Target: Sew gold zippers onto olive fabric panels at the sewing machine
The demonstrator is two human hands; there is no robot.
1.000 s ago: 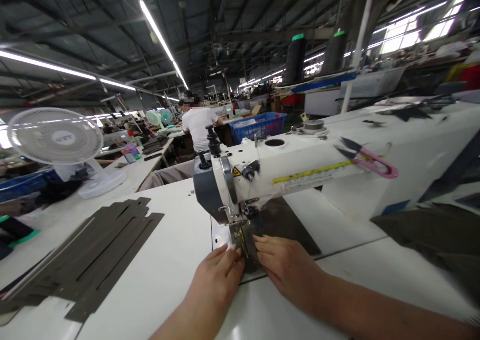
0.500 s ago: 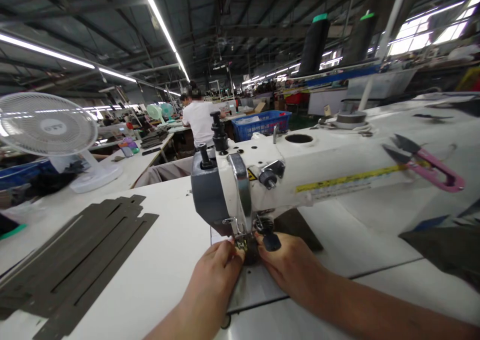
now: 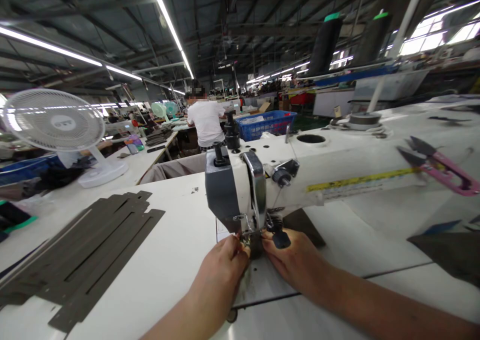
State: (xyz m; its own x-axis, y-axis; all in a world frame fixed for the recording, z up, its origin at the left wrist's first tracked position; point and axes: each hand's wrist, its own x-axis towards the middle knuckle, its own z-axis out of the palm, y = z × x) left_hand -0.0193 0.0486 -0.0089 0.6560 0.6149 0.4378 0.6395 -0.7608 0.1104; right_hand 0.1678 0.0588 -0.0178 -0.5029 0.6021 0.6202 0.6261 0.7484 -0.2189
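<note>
Two hands, one sewing machine [image 3: 255, 190]. What's furthest left of it?

A white desk fan [image 3: 54, 121] on a neighbouring table, and nearer, on the machine's own white table [image 3: 180, 215], a stack of dark grey slotted strips [image 3: 90, 260] lying flat (fabric or leather, I can't tell which from here).

Anyone else around?

One co-worker in a white T-shirt [image 3: 206, 122] sits beyond the machine, back turned, beside a blue plastic basket [image 3: 266, 125].

And the hands?

The left hand [image 3: 219, 280] is closed, its fingers [image 3: 238, 242] pinching a dark piece [image 3: 256, 245] right at the presser foot [image 3: 248, 238], just left of the needle area. The right hand [image 3: 296, 260] is curled on the same piece from the other side, touching it, not released. The piece sits under the machine's head, partly hidden by the fingers.

What's right of that?

Two tall dark thread cones [image 3: 325, 45] stand on a rack behind the machine's arm, and pink-handled thread snips [image 3: 440, 170] lie on the far right, just beyond the arm's yellow label [image 3: 362, 184].
</note>
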